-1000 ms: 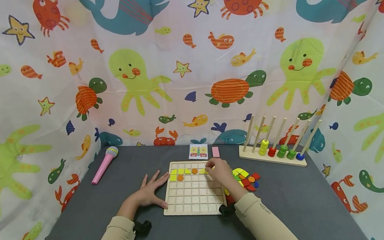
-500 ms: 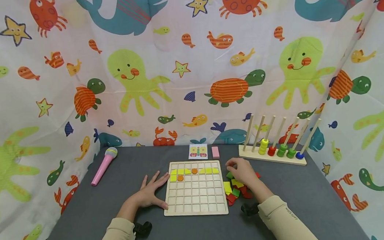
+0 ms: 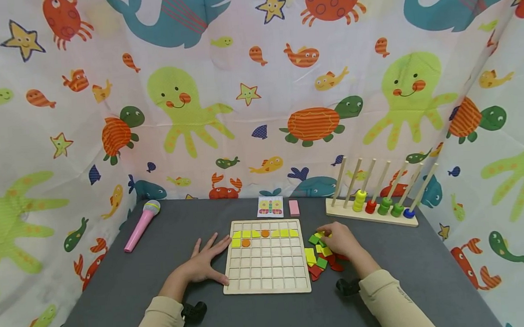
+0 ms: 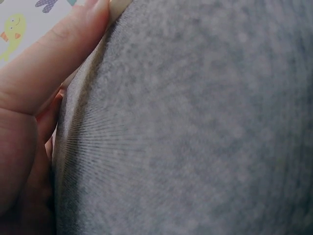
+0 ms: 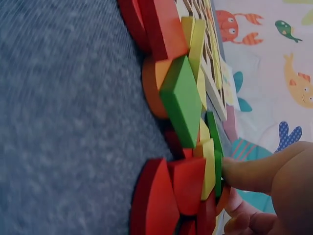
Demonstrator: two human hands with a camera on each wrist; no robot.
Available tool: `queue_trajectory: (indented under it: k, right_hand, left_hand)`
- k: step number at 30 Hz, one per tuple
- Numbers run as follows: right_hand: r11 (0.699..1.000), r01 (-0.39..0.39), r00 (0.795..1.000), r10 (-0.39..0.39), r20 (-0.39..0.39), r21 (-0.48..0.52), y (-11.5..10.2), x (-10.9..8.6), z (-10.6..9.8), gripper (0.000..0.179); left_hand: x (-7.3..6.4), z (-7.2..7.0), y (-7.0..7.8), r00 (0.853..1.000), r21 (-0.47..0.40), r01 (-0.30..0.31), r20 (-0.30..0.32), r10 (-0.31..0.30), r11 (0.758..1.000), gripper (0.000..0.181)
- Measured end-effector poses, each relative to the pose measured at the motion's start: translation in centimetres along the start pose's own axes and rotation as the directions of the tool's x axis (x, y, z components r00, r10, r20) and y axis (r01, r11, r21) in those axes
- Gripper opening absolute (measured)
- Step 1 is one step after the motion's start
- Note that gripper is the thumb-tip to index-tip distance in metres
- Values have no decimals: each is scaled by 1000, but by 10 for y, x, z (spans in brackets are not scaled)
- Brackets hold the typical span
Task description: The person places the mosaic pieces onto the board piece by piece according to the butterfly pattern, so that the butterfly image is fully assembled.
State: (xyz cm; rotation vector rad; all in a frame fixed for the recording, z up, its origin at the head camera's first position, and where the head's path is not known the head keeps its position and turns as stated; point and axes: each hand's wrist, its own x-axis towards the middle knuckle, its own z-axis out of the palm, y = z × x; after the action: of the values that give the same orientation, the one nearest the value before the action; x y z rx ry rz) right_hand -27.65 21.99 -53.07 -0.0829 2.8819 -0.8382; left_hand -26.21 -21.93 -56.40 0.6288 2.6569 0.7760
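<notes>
A wooden grid board (image 3: 268,268) lies on the dark table, with yellow squares (image 3: 284,232) and orange discs (image 3: 246,243) in its upper rows. Fingers spread, my left hand (image 3: 201,265) rests against the board's left edge; the left wrist view shows its thumb (image 4: 58,54) along that edge. To the board's right, my right hand (image 3: 342,239) reaches into a pile of coloured shape pieces. In the right wrist view its thumb (image 5: 247,172) is right at a green piece (image 5: 218,169), with an orange piece (image 5: 223,197) beside the fingertips. I cannot tell whether it grips one.
Behind the board lie a butterfly pattern card (image 3: 270,207) and a pink block (image 3: 294,207). A pegged counting rack (image 3: 373,214) with coloured rings stands at the back right. At the left lies a pink toy microphone (image 3: 141,230). A printed sea-animal cloth (image 3: 240,110) surrounds the table.
My right hand has left the board's top right, where two yellow squares now sit in view, and moved right, then down to the pile. My left hand has stayed put.
</notes>
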Motion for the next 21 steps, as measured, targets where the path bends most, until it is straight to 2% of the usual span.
queue_trajectory:
  k: [4, 8, 15, 21]
  right_hand:
    - [1000, -8, 1000, 8, 14, -23, 4, 0, -1, 35]
    - [1000, 9, 1000, -9, 2, -19, 6, 2, 0, 31]
    - [1000, -29, 999, 29, -17, 10, 7, 6, 2, 20]
    - [999, -20, 999, 22, -37, 49, 4, 6, 0, 19]
  left_hand:
    - [0, 0, 1, 1000, 8, 5, 2, -5, 1000, 125]
    - [-1, 0, 1, 1000, 2, 7, 7, -7, 1000, 125]
    - [-1, 1, -2, 1000, -34, -17, -1, 17, 999, 127]
    - [-2, 2, -5, 1000, -41, -28, -8, 28, 999, 127]
